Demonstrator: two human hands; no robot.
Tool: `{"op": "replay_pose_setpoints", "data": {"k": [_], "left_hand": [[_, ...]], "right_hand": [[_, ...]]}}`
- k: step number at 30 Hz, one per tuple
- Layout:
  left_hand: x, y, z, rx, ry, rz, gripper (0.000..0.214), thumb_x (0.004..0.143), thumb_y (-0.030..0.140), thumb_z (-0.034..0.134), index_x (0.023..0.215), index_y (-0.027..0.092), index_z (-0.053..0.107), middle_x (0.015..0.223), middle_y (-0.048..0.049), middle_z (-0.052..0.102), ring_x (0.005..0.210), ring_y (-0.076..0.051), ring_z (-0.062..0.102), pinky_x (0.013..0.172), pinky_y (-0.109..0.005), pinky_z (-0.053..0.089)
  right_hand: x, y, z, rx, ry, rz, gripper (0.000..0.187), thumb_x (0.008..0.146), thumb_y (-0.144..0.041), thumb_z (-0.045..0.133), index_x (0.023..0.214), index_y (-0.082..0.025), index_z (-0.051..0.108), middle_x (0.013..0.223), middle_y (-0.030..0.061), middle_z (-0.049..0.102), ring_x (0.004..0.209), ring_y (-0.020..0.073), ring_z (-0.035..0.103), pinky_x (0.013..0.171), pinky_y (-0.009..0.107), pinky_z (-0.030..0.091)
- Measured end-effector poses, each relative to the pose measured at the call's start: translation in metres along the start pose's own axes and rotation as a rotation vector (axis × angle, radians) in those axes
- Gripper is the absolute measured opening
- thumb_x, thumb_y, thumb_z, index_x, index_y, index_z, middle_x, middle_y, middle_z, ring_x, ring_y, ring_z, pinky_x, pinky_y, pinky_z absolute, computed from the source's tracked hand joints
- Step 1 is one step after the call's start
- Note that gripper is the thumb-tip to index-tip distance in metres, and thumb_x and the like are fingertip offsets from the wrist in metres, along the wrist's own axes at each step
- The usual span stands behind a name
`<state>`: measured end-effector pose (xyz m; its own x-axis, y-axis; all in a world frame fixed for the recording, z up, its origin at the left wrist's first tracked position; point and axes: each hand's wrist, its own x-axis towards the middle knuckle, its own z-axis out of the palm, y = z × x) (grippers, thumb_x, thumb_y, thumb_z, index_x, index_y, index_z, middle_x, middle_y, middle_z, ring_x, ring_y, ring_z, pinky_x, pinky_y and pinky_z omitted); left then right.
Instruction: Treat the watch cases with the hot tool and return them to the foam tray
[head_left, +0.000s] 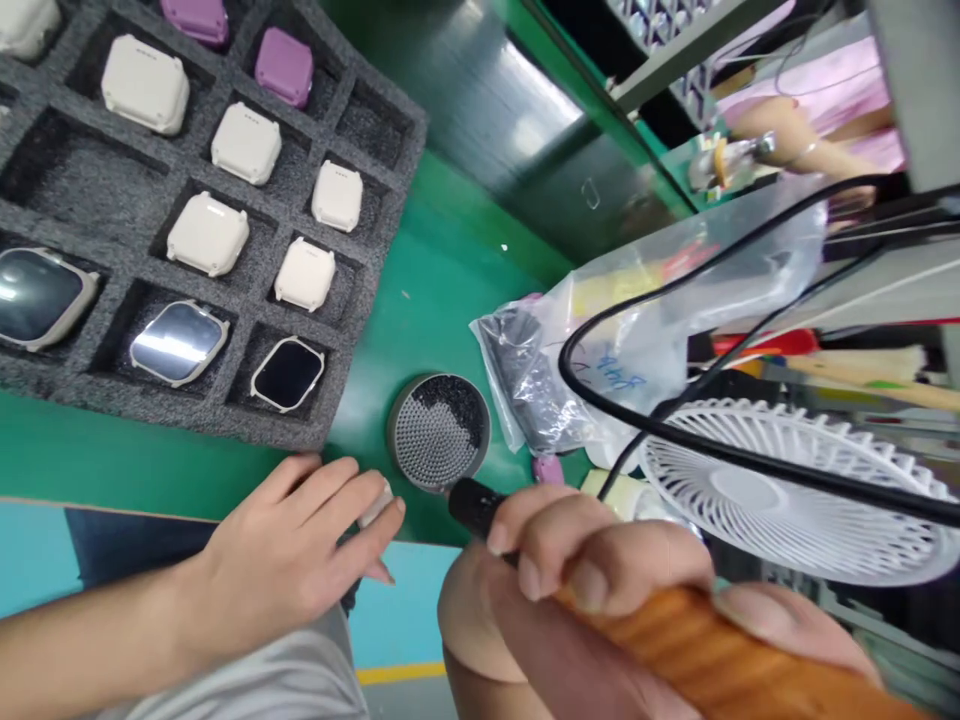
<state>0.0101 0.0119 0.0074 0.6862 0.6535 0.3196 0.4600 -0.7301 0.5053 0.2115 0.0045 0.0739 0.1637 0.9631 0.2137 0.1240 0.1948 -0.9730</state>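
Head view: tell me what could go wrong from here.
The wooden-handled tool in the right hand reaches toward the round dish; a nudge could tip the dish and scatter its small dark pieces.

The left hand pinches a small pale piece near the edge of the green table; a slip might drop it.

The black cable loops near the right hand in view and might snag it, though depth is unclear.

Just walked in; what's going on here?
A person's right hand holds a wood-handled tool, its dark end pointed at a round container of small dark pieces; whether they touch is unclear. The left hand pinches a small pale piece, partly hidden. Nearby, smartwatches sit in a gray foam tray.
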Motion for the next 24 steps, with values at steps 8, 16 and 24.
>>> {"op": "replay_pose_setpoints", "data": {"k": [8, 16, 24], "left_hand": [[-0.001, 0.001, 0.003, -0.069, 0.026, 0.013, 0.018, 0.100, 0.020, 0.065, 0.115, 0.018, 0.074, 0.127, -0.0054, 0.074, 0.119, -0.027, 0.063, 0.106, -0.048, 0.044], [0.000, 0.000, -0.001, -0.127, -0.010, 0.013, 0.026, 0.100, 0.014, 0.050, 0.111, 0.014, 0.073, 0.137, -0.0093, 0.070, 0.125, -0.030, 0.061, 0.107, -0.051, 0.041], [-0.002, -0.001, 0.003, -0.071, 0.071, 0.000, 0.029, 0.099, 0.012, 0.056, 0.119, 0.019, 0.076, 0.131, -0.0075, 0.072, 0.119, -0.027, 0.064, 0.103, -0.047, 0.045]], "right_hand": [[0.008, -0.025, -0.011, -0.116, 0.060, 0.105, 0.041, 0.084, -0.062, 0.072, 0.114, -0.035, 0.063, 0.088, 0.0006, 0.058, 0.079, 0.0230, 0.065, 0.062, 0.045, 0.059], [0.008, -0.012, 0.004, 0.020, 0.266, -0.028, 0.027, 0.098, -0.055, 0.057, 0.107, -0.029, 0.061, 0.078, -0.0044, 0.061, 0.060, 0.0156, 0.060, 0.056, 0.040, 0.055], [0.005, -0.003, 0.008, 0.056, 0.341, -0.180, 0.024, 0.102, -0.047, 0.052, 0.111, -0.025, 0.058, 0.078, -0.0062, 0.058, 0.055, 0.0118, 0.056, 0.048, 0.034, 0.052]]}}
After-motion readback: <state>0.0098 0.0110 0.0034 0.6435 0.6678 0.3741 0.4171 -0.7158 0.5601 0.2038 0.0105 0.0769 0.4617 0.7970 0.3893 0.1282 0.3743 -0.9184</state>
